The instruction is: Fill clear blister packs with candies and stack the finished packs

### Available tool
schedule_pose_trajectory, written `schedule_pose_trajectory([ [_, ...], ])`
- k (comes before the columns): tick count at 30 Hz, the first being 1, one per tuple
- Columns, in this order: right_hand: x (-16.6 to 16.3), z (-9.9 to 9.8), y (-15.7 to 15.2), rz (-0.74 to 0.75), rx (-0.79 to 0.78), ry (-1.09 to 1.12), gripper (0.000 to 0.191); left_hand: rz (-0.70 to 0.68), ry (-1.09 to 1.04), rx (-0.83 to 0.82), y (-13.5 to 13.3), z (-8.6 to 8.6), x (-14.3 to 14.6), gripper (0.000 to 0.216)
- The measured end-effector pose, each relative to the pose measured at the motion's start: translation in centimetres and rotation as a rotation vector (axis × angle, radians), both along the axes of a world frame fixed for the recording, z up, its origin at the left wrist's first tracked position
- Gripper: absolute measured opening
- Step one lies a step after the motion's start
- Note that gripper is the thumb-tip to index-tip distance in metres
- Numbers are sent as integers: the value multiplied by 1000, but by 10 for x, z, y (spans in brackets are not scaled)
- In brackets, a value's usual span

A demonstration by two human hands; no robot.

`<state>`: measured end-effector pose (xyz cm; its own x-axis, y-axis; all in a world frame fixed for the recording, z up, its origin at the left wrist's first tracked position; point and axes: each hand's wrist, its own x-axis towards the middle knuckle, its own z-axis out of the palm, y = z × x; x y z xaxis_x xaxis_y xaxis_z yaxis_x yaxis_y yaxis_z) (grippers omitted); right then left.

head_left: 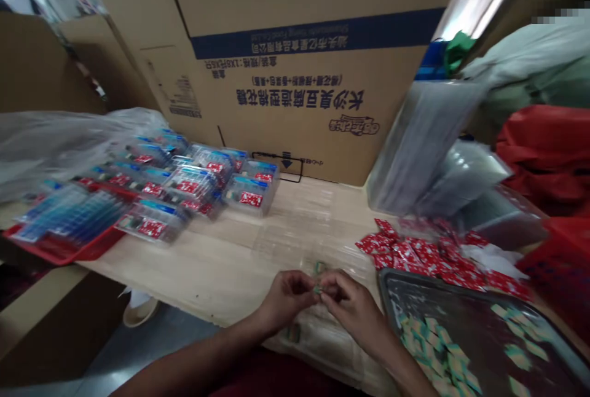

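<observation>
My left hand (286,298) and my right hand (353,305) meet above the front of the table. Their fingertips pinch a small green-and-yellow marshmallow piece (318,289) between them; the fingers partly cover it. Beneath the hands lie clear plastic trays (318,338), blurred and hard to tell apart from the tabletop. One similar piece (319,268) shows just beyond the fingertips, and another (293,332) lies below my left wrist. To the right, a dark metal tray (483,323) holds many loose green-and-yellow pieces (433,348).
Red printed sachets (419,252) lie heaped behind the metal tray. Stacked clear plastic trays (410,145) stand at back right. A large cardboard box (295,77) blocks the back. Packed clear boxes (249,194) and a red basket (69,255) of blue-edged packs occupy the left.
</observation>
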<state>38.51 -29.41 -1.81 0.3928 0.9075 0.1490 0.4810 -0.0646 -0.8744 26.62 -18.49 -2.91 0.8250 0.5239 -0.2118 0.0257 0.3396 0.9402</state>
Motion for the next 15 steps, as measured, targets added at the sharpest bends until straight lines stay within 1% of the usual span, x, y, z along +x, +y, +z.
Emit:
schedule_pose_trajectory([
  [3, -17, -5, 2, 116, -53, 36, 11, 4, 14, 87, -3, -4, -25, 42],
  [4, -21, -7, 4, 149, -70, 47, 11, -10, 41, 147, 0, -5, -33, 41],
  [5, -22, -8, 7, 172, -80, 58, 11, -13, 78, 249, 6, -5, -41, 37],
  [6, -21, -10, 11, 180, -86, 67, 10, 7, 118, 395, 15, -6, -48, 31],
  [8, -12, -12, 26, 149, -86, 74, 9, 128, 196, 778, 41, -8, -58, 21],
  [9, -6, -14, 37, 118, -85, 59, 8, 203, 226, 964, 56, -11, -60, 22],
  [10, 0, -15, 50, 88, -84, 34, 8, 257, 254, 1109, 70, -15, -62, 24],
  [12, 7, -18, 79, 54, -81, -33, 9, 266, 293, 1276, 92, -24, -62, 27],
  [15, 0, -21, 125, 74, -61, -94, 13, 198, 313, 1378, 105, -39, -62, 27],
])
